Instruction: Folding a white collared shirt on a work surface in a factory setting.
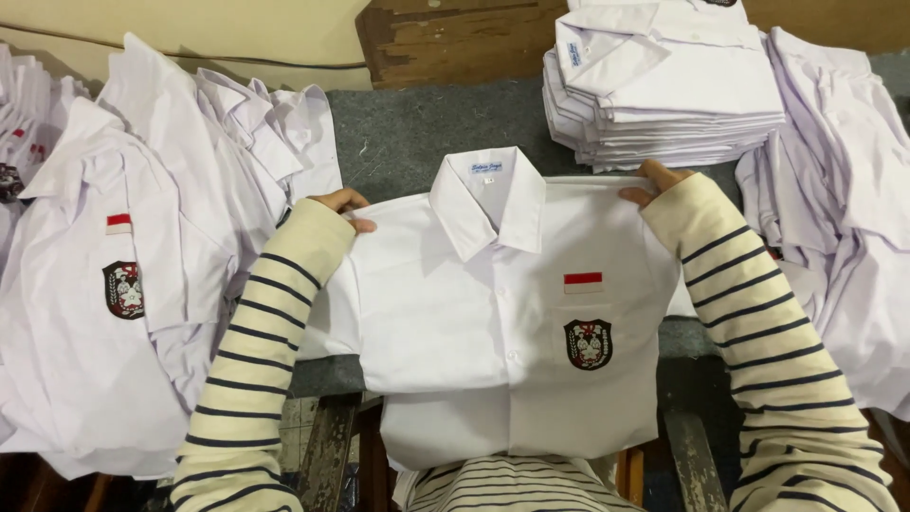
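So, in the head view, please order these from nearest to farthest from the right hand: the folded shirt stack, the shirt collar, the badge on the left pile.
From the right hand:
1. Folded shirt stack, just behind it.
2. Shirt collar, toward the middle.
3. Badge on the left pile, far left.

Head-worn view, steeply down, probably close.

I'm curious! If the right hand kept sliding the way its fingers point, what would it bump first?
Probably the shirt's collar: the right hand points leftward along the white shirt it grips.
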